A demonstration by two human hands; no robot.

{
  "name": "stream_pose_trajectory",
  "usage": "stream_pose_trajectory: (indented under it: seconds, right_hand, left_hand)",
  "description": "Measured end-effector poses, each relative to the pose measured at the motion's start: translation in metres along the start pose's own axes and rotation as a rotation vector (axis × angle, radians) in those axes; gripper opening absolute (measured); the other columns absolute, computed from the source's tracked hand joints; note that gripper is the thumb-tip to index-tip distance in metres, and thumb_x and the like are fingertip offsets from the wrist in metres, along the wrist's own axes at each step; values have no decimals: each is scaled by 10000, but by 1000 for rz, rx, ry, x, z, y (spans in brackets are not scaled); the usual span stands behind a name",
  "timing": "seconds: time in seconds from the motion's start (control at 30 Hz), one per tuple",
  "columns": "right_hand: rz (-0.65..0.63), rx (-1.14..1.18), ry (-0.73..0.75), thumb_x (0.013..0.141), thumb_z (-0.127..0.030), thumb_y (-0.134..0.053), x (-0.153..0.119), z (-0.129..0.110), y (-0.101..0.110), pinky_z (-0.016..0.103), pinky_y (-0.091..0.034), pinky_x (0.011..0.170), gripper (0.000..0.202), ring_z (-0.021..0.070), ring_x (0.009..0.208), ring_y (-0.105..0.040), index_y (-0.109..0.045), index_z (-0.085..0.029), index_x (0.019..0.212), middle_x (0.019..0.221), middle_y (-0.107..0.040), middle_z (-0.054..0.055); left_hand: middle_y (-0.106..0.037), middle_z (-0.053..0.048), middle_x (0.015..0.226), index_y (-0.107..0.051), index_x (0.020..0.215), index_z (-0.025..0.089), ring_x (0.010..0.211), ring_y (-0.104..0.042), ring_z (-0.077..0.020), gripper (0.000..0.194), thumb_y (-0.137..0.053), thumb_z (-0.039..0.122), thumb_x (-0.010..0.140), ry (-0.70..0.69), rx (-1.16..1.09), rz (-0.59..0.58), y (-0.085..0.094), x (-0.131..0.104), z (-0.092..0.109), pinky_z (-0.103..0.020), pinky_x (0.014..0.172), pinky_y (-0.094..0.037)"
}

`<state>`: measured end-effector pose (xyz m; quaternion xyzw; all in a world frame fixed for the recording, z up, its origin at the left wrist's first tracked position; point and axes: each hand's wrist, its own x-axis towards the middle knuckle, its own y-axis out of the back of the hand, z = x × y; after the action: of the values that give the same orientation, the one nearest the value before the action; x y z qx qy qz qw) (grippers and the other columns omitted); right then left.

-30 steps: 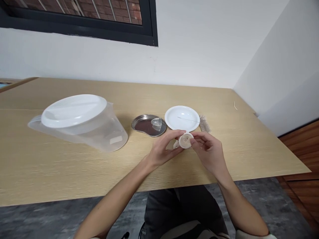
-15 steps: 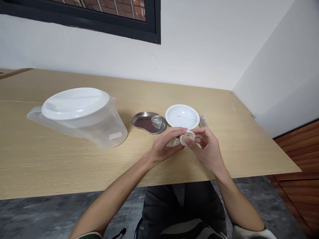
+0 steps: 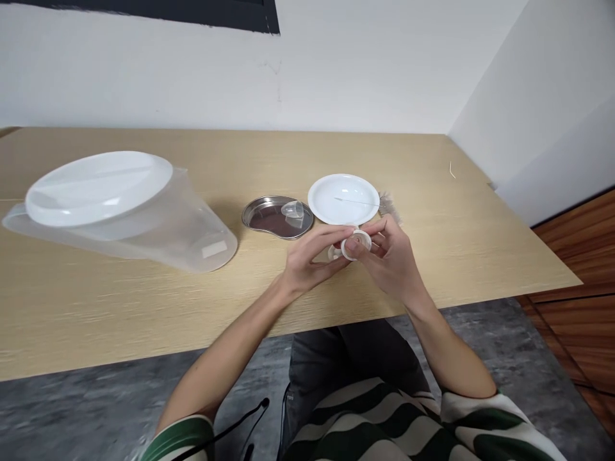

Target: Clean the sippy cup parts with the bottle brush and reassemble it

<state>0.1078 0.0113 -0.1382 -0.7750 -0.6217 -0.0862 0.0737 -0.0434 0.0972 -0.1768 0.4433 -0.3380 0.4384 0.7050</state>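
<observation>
Both hands pinch one small white ring piece [image 3: 356, 244]; left hand [image 3: 307, 262] at nine o'clock, right hand [image 3: 391, 259] at three; it looks light and bendy, so its rim seems best to hold.

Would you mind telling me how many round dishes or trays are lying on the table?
2: a white plate just beyond the hands, and a metal tray touching or nearly touching its left side, with a small clear cup lying in it. None seems hidden.
</observation>
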Motion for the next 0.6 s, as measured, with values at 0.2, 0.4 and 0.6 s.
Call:
stream_pose_trajectory:
  seconds: [0.2, 0.4, 0.6]
  right_hand:
    - [-67, 203, -110, 723, -492, -807, 5, 6, 0, 289, -549, 676, 444, 153, 803, -655, -480, -222, 852, 886, -651, 7]
    - [-52, 133, -85, 778, -531, -740, 6, 4, -5, 314, -552, 695, 412, 165, 820, -645, -526, -238, 972, 878, -653, 7]
    - [55, 104, 6, 797, -477, -724, 8, 7, -14, 304, -549, 691, 321, 160, 819, -646, -543, -240, 916, 853, -634, -6]
  left_hand:
    - [-684, -99, 1188, -587, 1287, 224, 1030, -682, -203, 501, -749, 154, 818, -33, 37, -26, 3, -3, 0, -333, 860, -598]
    - [-701, -75, 1144, -602, 1246, 235, 1018, -684, -205, 471, -768, 193, 807, 9, 46, 33, 4, 3, -2, -351, 883, -588]
    - [-690, -81, 1177, -575, 1275, 217, 1026, -684, -195, 467, -730, 167, 837, -79, 167, 22, 5, 2, 1, -332, 870, -599]
